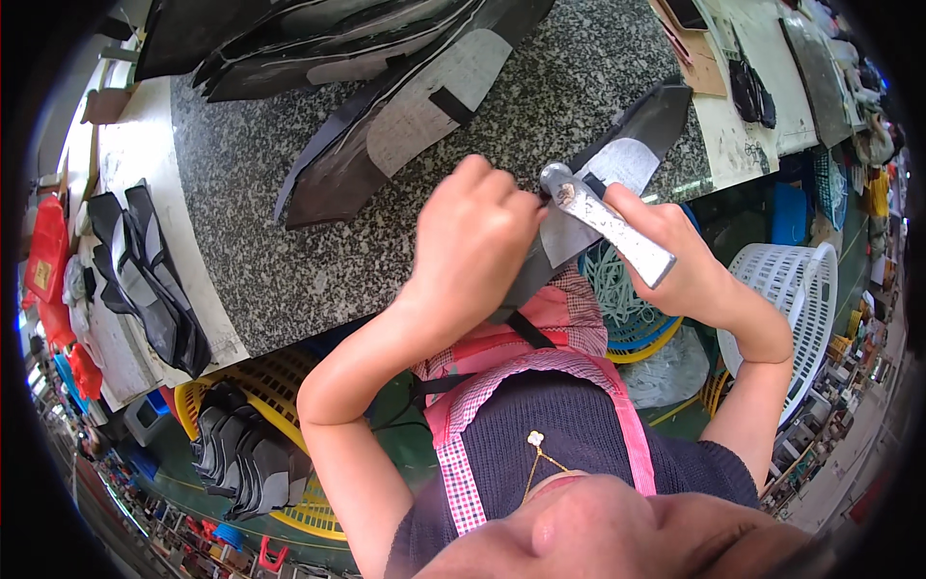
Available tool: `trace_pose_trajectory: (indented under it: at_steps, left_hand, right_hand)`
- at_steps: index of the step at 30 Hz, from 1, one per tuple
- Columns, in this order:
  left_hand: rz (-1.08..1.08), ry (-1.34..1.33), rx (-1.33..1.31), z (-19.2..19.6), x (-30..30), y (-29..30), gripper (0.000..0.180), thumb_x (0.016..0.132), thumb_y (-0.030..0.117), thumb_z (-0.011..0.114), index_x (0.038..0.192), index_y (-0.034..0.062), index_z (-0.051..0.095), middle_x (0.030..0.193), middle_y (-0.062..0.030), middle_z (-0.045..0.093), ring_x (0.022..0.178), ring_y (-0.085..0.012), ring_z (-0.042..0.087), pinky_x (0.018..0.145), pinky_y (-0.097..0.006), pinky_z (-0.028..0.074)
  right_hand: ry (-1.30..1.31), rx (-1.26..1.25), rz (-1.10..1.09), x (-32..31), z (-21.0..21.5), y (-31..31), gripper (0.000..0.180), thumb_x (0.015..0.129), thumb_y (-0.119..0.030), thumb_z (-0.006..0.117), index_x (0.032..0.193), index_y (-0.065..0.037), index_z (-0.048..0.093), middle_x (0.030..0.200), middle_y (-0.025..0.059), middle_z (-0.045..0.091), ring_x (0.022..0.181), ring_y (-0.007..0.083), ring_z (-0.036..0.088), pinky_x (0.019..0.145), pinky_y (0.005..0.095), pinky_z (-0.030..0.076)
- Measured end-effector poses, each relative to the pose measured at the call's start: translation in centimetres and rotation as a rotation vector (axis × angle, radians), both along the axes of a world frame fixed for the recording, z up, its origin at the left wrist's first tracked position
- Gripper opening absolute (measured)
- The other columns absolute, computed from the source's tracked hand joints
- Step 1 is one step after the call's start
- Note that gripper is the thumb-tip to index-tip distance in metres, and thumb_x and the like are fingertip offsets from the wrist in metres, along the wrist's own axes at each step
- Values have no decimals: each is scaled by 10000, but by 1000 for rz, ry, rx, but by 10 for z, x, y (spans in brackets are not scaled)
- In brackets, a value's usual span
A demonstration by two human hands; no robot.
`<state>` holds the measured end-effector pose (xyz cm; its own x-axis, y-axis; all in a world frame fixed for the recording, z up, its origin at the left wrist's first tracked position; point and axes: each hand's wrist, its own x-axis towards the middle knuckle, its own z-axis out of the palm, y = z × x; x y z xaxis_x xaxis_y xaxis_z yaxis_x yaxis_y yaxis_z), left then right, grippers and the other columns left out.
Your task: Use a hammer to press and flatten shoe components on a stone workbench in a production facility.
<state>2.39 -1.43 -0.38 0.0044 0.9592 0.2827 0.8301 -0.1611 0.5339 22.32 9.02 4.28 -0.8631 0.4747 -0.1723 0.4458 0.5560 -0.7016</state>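
A black leather-like piece (662,121) with light grey backing patches lies slantwise over the front edge of the speckled stone worktop (299,261). My right hand (680,253) is closed round a metal hammer (610,224); its worn, silvery head lies above the grey patch, the round face toward my left hand. Most of the handle is hidden by my fingers. My left hand (475,236) is curled at the left edge of the piece, close beside the hammer's face, its fingertips out of sight. Farther back lies a similar black piece (333,188) with a grey patch and a short black strip.
More black pieces (318,53) are heaped at the far left. Others (154,280) lie on the left table. A yellow basket (323,511) with stacked pieces stands lower left. A white basket (805,289) and a container of pale green bands (617,289) are at right.
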Motion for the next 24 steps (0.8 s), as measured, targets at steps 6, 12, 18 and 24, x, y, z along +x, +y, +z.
trace_pose_trajectory:
  at_steps: [6,12,18,24]
  left_hand:
    - [-135,136,84,-7,-7,-15,210,694,82,656,875,-22,671,810,-81,584,853,-250,560,697,-338,487]
    - [-144,17,-41,1,-19,-14,274,697,114,642,949,13,680,851,-43,593,854,-224,553,690,-337,472]
    - [-145,221,47,-2,-10,-35,266,685,64,665,942,-2,687,917,-58,626,870,-253,576,698,-378,498]
    - [-77,-122,-66,0,-31,-30,197,725,86,736,914,33,723,846,-41,639,840,-239,568,707,-346,490]
  right_hand:
    - [176,30,-2,-1,7,11,194,858,-78,570,1004,31,505,725,235,536,701,478,566,558,447,448]
    - [-21,-85,78,4,-3,0,179,814,-37,567,964,29,496,718,251,558,716,472,579,591,500,452]
    - [127,-89,30,-4,5,3,222,828,-50,573,1030,20,513,718,234,563,713,456,596,576,461,462]
    - [-66,-164,111,-8,1,-8,229,847,-37,553,1062,23,502,686,248,572,681,470,594,563,475,461]
